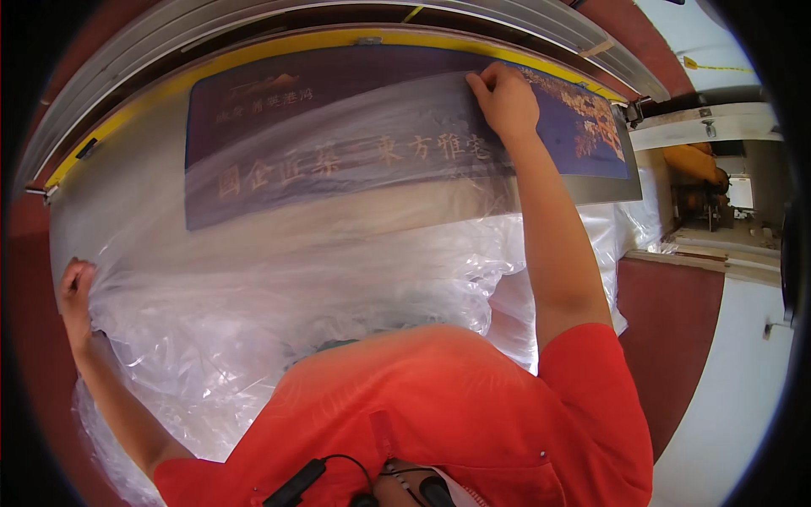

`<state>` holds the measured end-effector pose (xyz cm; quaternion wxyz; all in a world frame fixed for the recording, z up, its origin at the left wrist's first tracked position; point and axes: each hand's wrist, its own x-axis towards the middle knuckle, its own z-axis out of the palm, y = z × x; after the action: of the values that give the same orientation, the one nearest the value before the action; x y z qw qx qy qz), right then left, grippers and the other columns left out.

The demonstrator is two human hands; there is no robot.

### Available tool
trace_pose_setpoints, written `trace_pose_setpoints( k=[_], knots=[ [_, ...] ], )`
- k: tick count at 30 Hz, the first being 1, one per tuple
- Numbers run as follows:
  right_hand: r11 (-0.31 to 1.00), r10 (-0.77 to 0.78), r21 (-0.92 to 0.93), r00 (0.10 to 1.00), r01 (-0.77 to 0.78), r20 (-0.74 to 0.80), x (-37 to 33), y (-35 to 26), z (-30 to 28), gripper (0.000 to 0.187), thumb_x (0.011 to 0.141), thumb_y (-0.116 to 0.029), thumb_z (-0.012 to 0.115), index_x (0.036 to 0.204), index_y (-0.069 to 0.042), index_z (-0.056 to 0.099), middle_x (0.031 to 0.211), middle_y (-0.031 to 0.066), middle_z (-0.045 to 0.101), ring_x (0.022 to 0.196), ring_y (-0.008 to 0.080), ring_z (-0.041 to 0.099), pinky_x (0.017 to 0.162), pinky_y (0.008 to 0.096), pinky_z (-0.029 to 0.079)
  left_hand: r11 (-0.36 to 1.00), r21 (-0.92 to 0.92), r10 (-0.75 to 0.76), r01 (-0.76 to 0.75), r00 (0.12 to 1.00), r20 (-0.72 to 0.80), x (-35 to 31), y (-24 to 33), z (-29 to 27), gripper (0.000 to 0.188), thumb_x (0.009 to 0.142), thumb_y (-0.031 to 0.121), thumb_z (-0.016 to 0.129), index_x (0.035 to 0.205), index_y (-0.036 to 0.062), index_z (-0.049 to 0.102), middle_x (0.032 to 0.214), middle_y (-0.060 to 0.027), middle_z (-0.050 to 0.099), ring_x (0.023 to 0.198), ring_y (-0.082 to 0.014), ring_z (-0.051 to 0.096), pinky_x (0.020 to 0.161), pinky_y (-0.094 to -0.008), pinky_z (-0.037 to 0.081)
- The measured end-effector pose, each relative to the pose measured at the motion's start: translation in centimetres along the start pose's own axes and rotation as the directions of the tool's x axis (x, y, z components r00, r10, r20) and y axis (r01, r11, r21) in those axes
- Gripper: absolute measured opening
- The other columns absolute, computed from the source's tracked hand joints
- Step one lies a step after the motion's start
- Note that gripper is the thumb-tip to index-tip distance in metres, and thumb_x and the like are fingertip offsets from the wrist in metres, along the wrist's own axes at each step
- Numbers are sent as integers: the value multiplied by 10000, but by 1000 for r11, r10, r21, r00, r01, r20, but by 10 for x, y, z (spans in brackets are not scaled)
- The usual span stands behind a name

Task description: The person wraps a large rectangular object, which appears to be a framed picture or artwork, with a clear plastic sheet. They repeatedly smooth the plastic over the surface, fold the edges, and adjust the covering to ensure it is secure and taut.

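A large sheet of clear plastic film lies in front of me, partly drawn over a grey panel with a dark purple printed sign. The sign has gold lettering and orange leaves at its right end. My right hand pinches the film's upper edge over the sign, near the leaves. At the far left, my left hand is closed on the film's left edge, beside the panel's lower left corner. The film is stretched between the two hands and falls in crumpled folds toward my body.
A yellow strip with small metal clips runs along the panel's far edge. Behind it are long grey metal rails. Reddish-brown floor shows at the right, beside a white surface. Yellow machinery stands at the far right.
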<state>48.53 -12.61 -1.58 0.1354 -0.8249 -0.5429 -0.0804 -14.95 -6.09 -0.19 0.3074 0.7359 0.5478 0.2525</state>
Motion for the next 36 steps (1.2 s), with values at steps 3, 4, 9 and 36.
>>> trace_pose_setpoints(
  k=[3,4,9,36],
  knots=[
    [988,153,11,979,-153,-131,-4,5,12,278,718,-329,565,844,-82,559,777,83,572,822,263,544,638,370,437,996,-66,55,-66,984,-168,-35,-23,-26,105,791,95,535,708,36,505,754,26,452,734,-56,401,729,-195,327],
    [989,144,51,983,-139,-115,-7,-3,11,285,720,-327,565,859,-79,547,777,89,572,808,272,543,638,376,435,990,-140,-17,-11,980,-198,-40,-27,-26,95,795,100,531,727,35,515,786,22,465,762,-60,411,765,-210,323],
    [995,-94,-45,938,84,-333,-7,-1,27,267,767,-282,536,871,-40,496,717,85,559,623,230,545,541,330,437,795,-600,-314,92,908,-277,-17,18,7,175,836,192,479,941,55,510,881,3,508,852,-82,456,813,-238,335],
    [37,489,947,832,-320,262,66,51,34,335,781,-245,380,793,66,504,638,135,568,502,193,572,448,255,460,572,714,-3,403,872,-490,235,-47,87,456,776,401,442,808,-43,539,785,-190,591,744,-314,582,637,-384,460]
  ],
)
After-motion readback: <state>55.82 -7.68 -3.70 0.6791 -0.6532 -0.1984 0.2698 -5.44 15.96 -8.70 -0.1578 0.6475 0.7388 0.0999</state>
